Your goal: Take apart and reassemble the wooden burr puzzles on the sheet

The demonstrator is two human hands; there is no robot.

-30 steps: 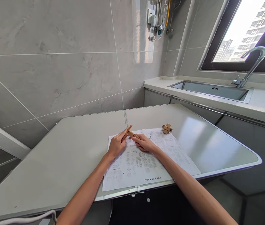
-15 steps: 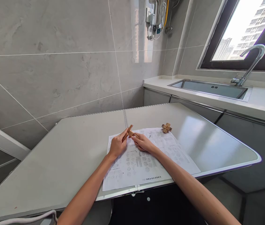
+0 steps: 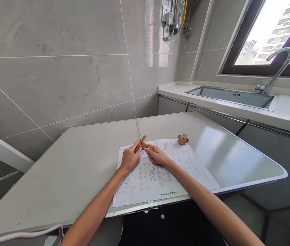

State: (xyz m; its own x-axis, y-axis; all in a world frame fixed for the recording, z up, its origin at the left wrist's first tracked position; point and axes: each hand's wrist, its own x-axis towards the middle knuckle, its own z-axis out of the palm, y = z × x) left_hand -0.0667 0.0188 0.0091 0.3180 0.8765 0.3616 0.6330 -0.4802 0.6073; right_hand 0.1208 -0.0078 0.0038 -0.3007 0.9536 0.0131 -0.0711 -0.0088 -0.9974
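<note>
My left hand is closed on wooden puzzle pieces, whose light brown bars stick out past the fingertips. From the other side my right hand pinches the end of a piece that meets them at an angle. How the pieces fit together is partly hidden by my fingers. Both hands are over a printed paper sheet covered with small diagrams and text. An assembled wooden burr puzzle in a cross shape rests at the sheet's far right corner.
A pale folding table with a centre seam lies under the sheet. Beyond it on the right are a counter with a sink and a faucet. A tiled wall stands behind, and a pale cable runs at the lower left.
The camera view has shifted slightly. Between my hands, the protruding bar appears tilted a little more and shows more of its face. Both hands keep their hold.
</note>
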